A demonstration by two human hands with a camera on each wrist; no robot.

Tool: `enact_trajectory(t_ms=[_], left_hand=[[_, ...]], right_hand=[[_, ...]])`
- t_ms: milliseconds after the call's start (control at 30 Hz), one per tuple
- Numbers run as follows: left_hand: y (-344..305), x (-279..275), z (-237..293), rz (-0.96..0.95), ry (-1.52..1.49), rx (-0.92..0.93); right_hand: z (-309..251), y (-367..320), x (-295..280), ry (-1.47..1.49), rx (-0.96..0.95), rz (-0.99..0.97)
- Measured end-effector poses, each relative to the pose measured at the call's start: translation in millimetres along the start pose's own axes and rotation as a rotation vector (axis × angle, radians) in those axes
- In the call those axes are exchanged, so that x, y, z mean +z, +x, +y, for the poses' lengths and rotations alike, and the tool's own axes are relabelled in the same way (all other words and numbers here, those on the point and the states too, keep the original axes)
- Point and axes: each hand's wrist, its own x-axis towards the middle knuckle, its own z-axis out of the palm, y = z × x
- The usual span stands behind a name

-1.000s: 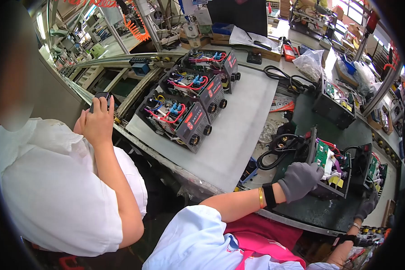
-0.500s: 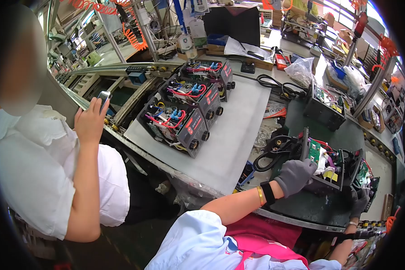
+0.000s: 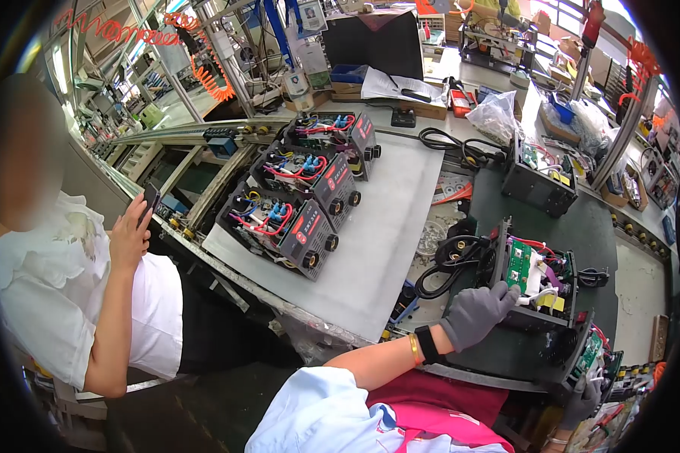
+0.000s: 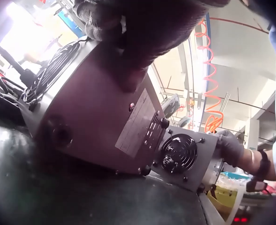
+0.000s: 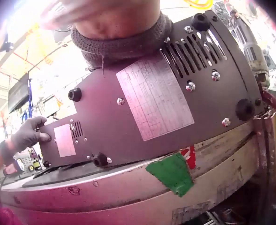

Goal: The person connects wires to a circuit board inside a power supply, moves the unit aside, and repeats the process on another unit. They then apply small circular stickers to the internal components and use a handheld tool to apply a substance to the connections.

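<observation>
My left hand (image 3: 480, 315), in a grey glove, grips the near edge of an open-topped inverter welder (image 3: 517, 260) with a green circuit board and wires inside. Low at the right, my gloved right hand (image 3: 582, 404) holds a second open inverter welder (image 3: 588, 355) by its edge. The right wrist view shows that second welder's dark underside with a label (image 5: 154, 98), vents and rubber feet, right by the table edge; that hand's fingers are hidden there. Its fan grille (image 4: 177, 153) faces the first welder in the left wrist view.
Three open welders (image 3: 310, 230) stand on a white board (image 3: 389, 219) to the left. Another unit (image 3: 540, 177) sits farther back on the green mat (image 3: 499, 200), with black cables (image 3: 438, 275) nearby. At the far left a person (image 3: 91, 294) holds a phone (image 3: 149, 200).
My right hand and the second welder have moved toward the table's near right edge, away from the first welder, uncovering a coiled cable. My left hand stays on the first welder. The view has shifted.
</observation>
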Motion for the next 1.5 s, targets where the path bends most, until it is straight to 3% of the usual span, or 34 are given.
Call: enact_trajectory(t_ms=[67, 300, 467, 533, 567, 700, 833, 933, 1000, 1067, 1133, 1200, 1267, 1333, 1433, 1467, 1500], left_hand=[[10, 5, -4, 0.026, 0.033, 0.006], [70, 37, -33, -0.071, 0.135, -0.097], [104, 54, -55, -0.128, 0.044, -0.083], [102, 52, -54, -0.115, 0.051, -0.078], [105, 55, -55, -0.215, 0.054, -0.096], [94, 51, -55, -0.128, -0.077, -0.112], [88, 39, -22, 0.437, -0.781, -0.158], [73, 10, 31, -0.142, -1.669, -0.787], [50, 74, 57, -0.222, -2.335, -0.929], [40, 89, 84, -0.31, -2.415, -1.155], [33, 90, 94, -0.301, -2.375, -1.046], [31, 77, 100, -0.324, -2.388, -1.029], [36, 63, 103, -0.399, -2.367, -1.078], [46, 41, 108, -0.478, -2.298, -1.184], [49, 51, 111, -0.564, -2.325, -1.087], [62, 25, 113, -0.637, -2.004, -1.141], [67, 26, 113, -0.668, -1.925, -1.083]], right_hand=[[-7, 0, 6, 0.067, -0.053, 0.076], [2, 9, 9, -0.052, -0.034, -0.058], [-13, 31, 36, -0.131, -0.078, 0.215], [-5, 44, 34, -0.113, -0.053, 0.154], [-2, 49, 37, -0.091, -0.05, 0.149], [1, 57, 45, -0.036, -0.081, 0.17], [0, 58, 49, -0.076, -0.024, 0.192], [-9, 59, 47, -0.028, -0.057, 0.182], [2, 55, 39, 0.054, -0.031, 0.135], [8, 54, 36, 0.174, -0.046, 0.198], [-30, 62, 28, 0.244, -0.009, 0.294], [-37, 62, 16, 0.255, 0.041, 0.236], [-12, 64, 8, 0.205, 0.089, 0.04], [18, 72, 12, 0.317, 0.072, -0.016], [36, 68, 19, 0.467, 0.142, -0.035], [18, 68, 14, 0.478, 0.159, -0.05], [14, 68, 17, 0.429, 0.098, -0.021]])
